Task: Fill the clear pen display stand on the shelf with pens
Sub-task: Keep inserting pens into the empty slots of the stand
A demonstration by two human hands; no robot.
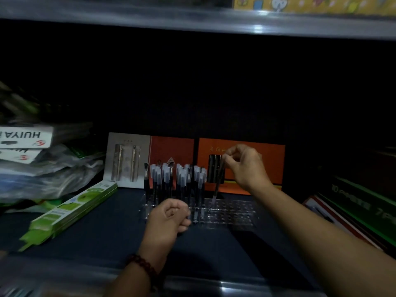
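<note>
The clear pen display stand sits on the dark shelf in the middle of the view. Several pens with frosted caps stand upright in its left half; the right half shows bare holes. My right hand pinches the top of one pen, which points down with its tip at the stand's back row. My left hand is curled in front of the stand's left part; whether it holds pens or grips the stand is hidden by its fingers.
Green flat boxes lie left of the stand, with bags and white HUIYA boxes piled beyond. Orange boxes and a grey pen card stand behind. Dark and green boxes sit at right. A shelf board runs overhead.
</note>
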